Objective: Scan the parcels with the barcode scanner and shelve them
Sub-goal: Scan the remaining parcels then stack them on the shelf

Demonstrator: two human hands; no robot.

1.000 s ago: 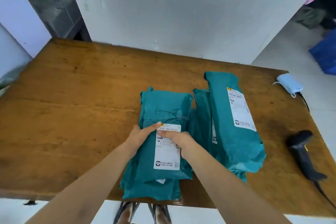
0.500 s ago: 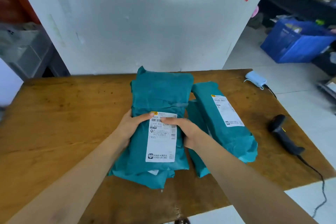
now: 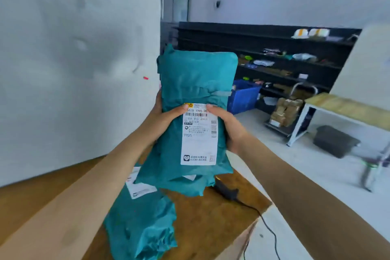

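Observation:
I hold a stack of two teal parcels [image 3: 194, 82] upright in the air, the front one with a white shipping label [image 3: 199, 139] facing me. My left hand [image 3: 163, 115] grips its left edge, thumb on the label's top. My right hand [image 3: 229, 125] grips the right edge. Another teal parcel [image 3: 141, 221] with a label lies on the wooden table [image 3: 211, 217] below. The black barcode scanner [image 3: 226, 191] lies on the table just under the lifted stack, its cable running off the edge.
A white wall [image 3: 73, 59] stands close on the left. Dark shelving [image 3: 285, 55] with several items runs along the far wall. On the floor are a blue crate [image 3: 244, 96], stacked cardboard boxes [image 3: 287, 111] and a dark bin [image 3: 335, 140]. Another table [image 3: 346, 110] stands at right.
Both hands lifted the stack of parcels off the table to chest height. My view swung up and to the right, toward the shelving.

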